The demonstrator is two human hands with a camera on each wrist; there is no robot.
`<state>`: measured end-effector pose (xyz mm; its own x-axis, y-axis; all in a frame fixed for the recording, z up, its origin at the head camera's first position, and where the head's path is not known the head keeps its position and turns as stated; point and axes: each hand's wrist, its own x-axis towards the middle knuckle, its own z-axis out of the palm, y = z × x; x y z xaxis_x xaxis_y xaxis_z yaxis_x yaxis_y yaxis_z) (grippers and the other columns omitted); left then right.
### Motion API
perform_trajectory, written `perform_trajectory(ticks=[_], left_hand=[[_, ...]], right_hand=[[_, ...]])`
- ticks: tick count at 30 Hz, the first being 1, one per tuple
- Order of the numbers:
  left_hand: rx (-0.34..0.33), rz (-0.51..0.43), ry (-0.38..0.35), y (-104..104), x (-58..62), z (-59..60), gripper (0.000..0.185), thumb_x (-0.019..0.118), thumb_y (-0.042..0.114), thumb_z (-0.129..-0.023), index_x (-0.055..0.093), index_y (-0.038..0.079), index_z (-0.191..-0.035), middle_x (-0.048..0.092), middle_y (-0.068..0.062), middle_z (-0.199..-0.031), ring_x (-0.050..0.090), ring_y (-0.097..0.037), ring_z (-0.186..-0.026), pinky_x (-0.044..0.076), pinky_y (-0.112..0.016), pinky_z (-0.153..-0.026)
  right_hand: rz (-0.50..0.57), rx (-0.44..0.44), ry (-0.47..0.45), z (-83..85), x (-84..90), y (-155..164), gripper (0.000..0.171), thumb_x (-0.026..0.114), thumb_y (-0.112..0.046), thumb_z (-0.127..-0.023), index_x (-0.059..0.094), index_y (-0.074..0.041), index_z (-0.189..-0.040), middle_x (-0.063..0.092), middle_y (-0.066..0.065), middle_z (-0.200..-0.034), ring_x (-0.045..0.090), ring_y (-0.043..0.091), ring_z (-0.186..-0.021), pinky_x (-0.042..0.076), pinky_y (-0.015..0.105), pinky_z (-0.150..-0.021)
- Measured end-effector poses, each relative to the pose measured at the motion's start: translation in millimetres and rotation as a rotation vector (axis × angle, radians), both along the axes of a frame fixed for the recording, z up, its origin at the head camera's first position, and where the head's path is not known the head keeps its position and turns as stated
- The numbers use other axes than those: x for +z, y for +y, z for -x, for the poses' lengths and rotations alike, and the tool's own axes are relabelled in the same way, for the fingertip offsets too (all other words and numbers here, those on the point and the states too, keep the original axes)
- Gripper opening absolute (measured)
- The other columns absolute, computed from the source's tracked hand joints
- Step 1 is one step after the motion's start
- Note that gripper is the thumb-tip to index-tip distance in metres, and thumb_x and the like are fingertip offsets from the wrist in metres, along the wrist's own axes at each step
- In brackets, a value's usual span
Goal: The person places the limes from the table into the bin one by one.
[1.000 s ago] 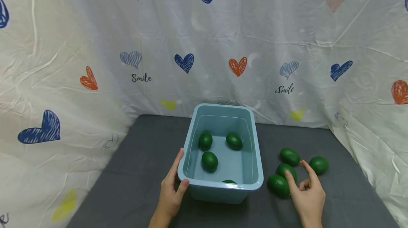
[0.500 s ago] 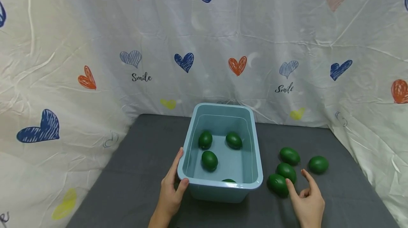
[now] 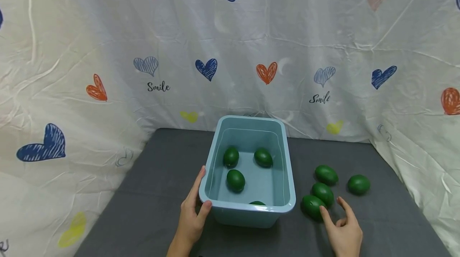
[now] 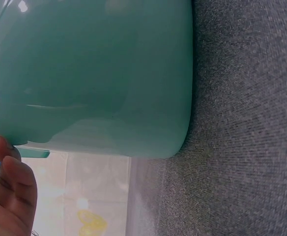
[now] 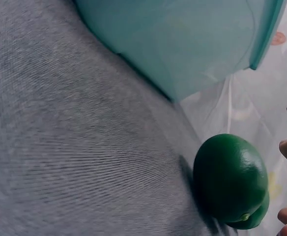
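— We see the left hand (image 3: 192, 219) gripping the blue bin's (image 3: 284, 169) near-left corner, thumb hooked over the rim, likely steadying it.

— And the right hand (image 3: 343, 231), fingers spread and holding nothing, reaches the nearest green fruit (image 3: 312, 207) at the bin's four o'clock (four lie outside). Four more rest inside.

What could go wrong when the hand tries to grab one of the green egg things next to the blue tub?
The nearest green egg is round and smooth, so the right hand, open beside it, might nudge it rolling across the grey cloth. It also sits tight against a second egg, which could get knocked. The left hand grips only one corner of the tub, so it might tip.
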<state>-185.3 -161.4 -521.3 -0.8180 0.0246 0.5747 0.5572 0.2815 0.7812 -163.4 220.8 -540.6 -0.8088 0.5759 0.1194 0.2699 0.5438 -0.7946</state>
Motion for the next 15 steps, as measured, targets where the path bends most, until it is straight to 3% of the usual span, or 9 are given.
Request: perform_trajectory(ticks=[5, 9, 15], left_hand=[[0.004, 0.001, 0.002, -0.2, -1.1, 0.4, 0.078, 0.059, 0.001, -0.099, 0.029, 0.016, -0.169, 0.035, -0.015, -0.171, 0.044, -0.008, -0.149, 0.039, -0.016, -0.111], [0.011, 0.002, -0.007, 0.0, 0.0, -0.5, 0.077, 0.060, 0.003, -0.100, 0.029, 0.018, -0.169, 0.036, -0.012, -0.171, 0.043, -0.009, -0.149, 0.040, -0.016, -0.110], [0.000, -0.005, -0.017, -0.4, 0.7, -0.4, 0.078, 0.060, 0.002, -0.100, 0.029, 0.019, -0.170, 0.034, -0.012, -0.172, 0.041, -0.010, -0.151, 0.038, -0.016, -0.112]], right_hand=[[-0.007, 0.033, -0.039, 1.6, -6.8, -2.1, 0.074, 0.079, -0.047, -0.095, 0.058, -0.002, -0.149, 0.063, 0.010, -0.077, 0.042, 0.017, -0.048, 0.036, 0.032, -0.049], [-0.009, 0.043, -0.081, 2.0, -11.2, -3.9, 0.075, 0.081, -0.048, -0.093, 0.059, -0.003, -0.148, 0.047, 0.003, -0.053, 0.040, 0.017, -0.045, 0.036, 0.032, -0.048], [0.008, 0.060, -0.133, 1.7, -16.4, -6.6, 0.079, 0.082, -0.049, -0.090, 0.058, -0.001, -0.148, 0.047, 0.005, -0.057, 0.040, 0.020, -0.047, 0.036, 0.035, -0.047]])
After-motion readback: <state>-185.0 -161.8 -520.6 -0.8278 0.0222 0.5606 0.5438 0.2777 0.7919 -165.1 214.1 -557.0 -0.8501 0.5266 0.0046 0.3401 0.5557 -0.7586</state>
